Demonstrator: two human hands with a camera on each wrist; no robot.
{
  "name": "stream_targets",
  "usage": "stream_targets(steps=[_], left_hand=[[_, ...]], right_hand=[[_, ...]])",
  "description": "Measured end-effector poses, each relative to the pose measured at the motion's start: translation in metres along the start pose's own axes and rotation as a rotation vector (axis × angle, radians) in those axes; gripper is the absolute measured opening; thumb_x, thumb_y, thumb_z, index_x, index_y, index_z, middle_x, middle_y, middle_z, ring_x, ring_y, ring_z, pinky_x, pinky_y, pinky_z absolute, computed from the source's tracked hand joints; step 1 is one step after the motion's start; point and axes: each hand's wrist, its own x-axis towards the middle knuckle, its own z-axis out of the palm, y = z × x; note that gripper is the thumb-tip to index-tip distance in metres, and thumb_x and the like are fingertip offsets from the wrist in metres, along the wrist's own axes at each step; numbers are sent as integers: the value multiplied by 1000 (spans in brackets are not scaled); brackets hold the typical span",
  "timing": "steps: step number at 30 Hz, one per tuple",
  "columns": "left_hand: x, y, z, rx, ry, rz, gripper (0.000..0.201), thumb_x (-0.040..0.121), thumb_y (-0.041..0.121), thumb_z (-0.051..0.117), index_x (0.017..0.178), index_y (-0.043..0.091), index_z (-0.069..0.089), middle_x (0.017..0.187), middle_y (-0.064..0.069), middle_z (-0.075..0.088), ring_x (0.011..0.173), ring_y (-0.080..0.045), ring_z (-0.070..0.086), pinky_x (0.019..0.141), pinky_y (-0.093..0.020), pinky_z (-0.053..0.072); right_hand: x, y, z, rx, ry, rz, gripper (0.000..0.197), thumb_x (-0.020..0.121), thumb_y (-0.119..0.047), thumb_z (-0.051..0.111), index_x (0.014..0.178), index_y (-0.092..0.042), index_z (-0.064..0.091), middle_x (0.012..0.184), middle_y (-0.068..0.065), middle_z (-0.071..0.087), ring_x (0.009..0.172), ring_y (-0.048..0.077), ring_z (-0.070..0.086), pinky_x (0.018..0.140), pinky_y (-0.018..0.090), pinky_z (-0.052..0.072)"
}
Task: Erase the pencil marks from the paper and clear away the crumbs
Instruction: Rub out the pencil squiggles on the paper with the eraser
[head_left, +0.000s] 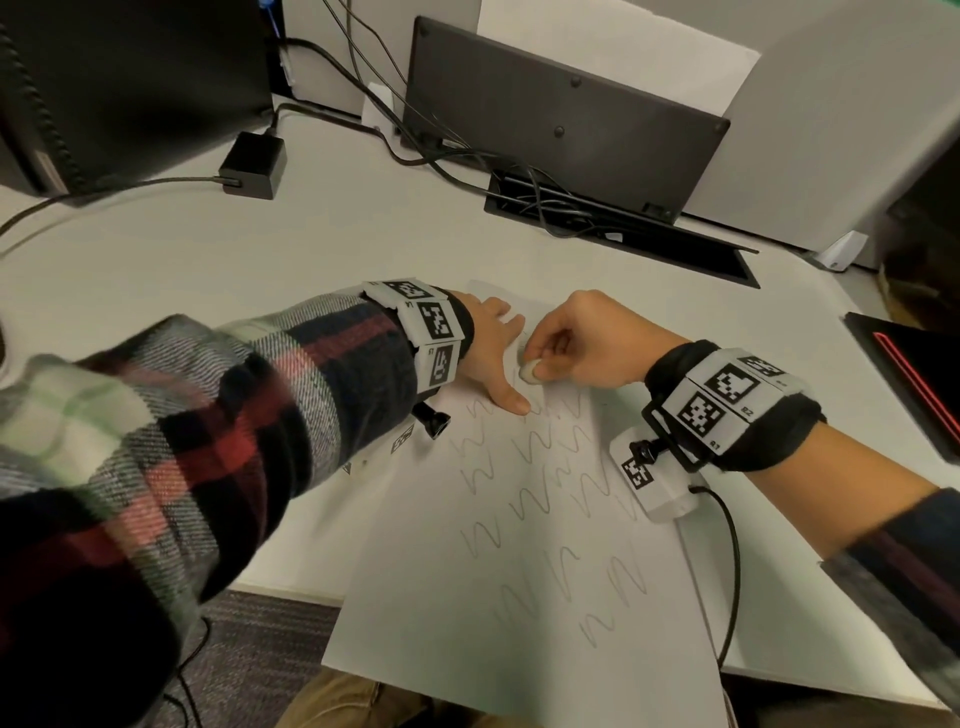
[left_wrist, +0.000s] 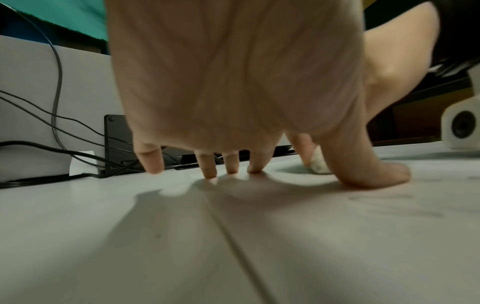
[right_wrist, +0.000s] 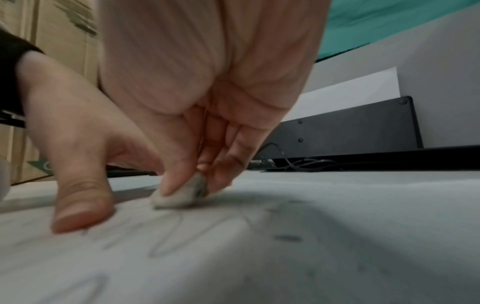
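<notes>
A white sheet of paper (head_left: 519, 597) lies on the desk, covered with several rows of wavy pencil marks (head_left: 540, 499); its near end hangs over the desk edge. My left hand (head_left: 493, 353) lies flat on the paper's far part, fingers spread, thumb (left_wrist: 376, 174) pressing down. My right hand (head_left: 576, 338) pinches a small worn grey-white eraser (head_left: 529, 372) between thumb and fingers, its tip on the paper just right of my left thumb. The right wrist view shows the eraser (right_wrist: 179, 195) touching the paper (right_wrist: 285, 257) among pencil strokes, with a few dark crumbs near it.
A black power brick (head_left: 253, 163) and cables lie at the back left. A black panel (head_left: 561, 119) stands behind an open cable tray (head_left: 618, 228). A dark object with a red stripe (head_left: 914, 384) lies at the right edge. A dark monitor base (head_left: 104, 78) fills the far left.
</notes>
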Motion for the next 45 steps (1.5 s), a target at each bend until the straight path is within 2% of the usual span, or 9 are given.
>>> stream_targets(steps=[4,9,15,20,23,30,32,37,45], left_hand=[[0,0,0,-9,7,7,104,77,73,47,150,27,-11,158,3,-12,145,-21,2,112,-44,16],[0,-1,0,-1,-1,-3,104,77,74,46,149,26,-12,157,3,-14,145,-19,-1,113,-43,13],[-1,1,0,11,1,-2,103,78,73,45,149,24,-13,157,2,-14,145,-21,0,113,-44,14],[-1,1,0,14,13,-3,104,78,73,45,149,24,-12,158,2,-12,145,-21,2,113,-42,16],[-1,1,0,16,13,-1,103,78,73,45,149,23,-11,158,1,-11,145,-22,2,112,-43,16],[-5,2,0,5,18,7,102,79,71,46,150,23,-9,158,1,-10,145,-24,3,113,-43,14],[-6,-2,-2,-10,6,25,102,80,68,49,150,23,-9,158,1,-11,145,-24,1,114,-43,12],[-8,-15,-3,-74,-3,54,101,81,61,55,150,22,-8,157,7,-11,145,-21,-1,115,-39,7],[-5,-13,1,-69,4,15,103,78,68,51,149,26,-10,157,3,-12,145,-21,-3,115,-43,10]], right_hand=[[7,1,-1,-42,63,23,13,80,-13,70,92,-10,72,87,7,70,70,9,54,67,15,45],[-6,-4,0,26,-52,-16,13,77,-13,72,90,-12,73,83,0,69,63,1,52,62,9,42],[6,2,-3,-59,63,17,14,80,-14,70,93,-8,72,68,-13,56,61,-2,49,56,0,37],[-5,0,0,30,-41,-15,11,77,-11,72,88,-12,73,74,-8,64,60,-4,53,61,5,42],[0,7,-1,-24,53,16,13,79,-11,70,92,-8,72,79,-1,65,62,-1,51,59,2,41],[-8,8,1,73,-57,29,10,77,-16,74,87,-15,72,74,-8,65,59,-9,53,62,6,43],[-6,11,-2,93,-27,53,12,78,-17,73,89,-15,71,75,-7,65,61,-5,55,64,9,44],[2,12,-8,178,69,97,9,79,-18,71,86,-16,66,83,8,67,62,15,61,70,28,54],[13,9,-2,117,33,41,14,78,-19,73,90,-15,71,93,8,70,70,5,54,71,17,47]])
